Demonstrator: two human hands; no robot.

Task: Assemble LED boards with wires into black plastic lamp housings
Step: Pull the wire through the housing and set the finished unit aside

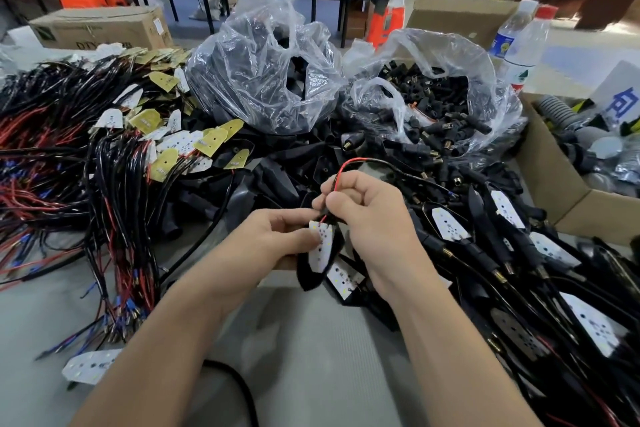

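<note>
We hold the LED board (320,246) white face up in the black housing (306,276) above the middle of the worktop (311,357), its long axis running far to near, wired end pointing away. Bare surface lies toward the near edge; wire bundles (114,184) crowd the left, assembled lamps (446,224) the right. Our left hand (273,236) curls round the black housing, thumb on the board; our right hand (367,218) pinches the red and black wires (341,170).

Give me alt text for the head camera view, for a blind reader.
The left hand holds a white LED board against a black housing while the right hand pinches its red and black wires. Wired boards, housings and clear bags of black parts crowd the table.
</note>
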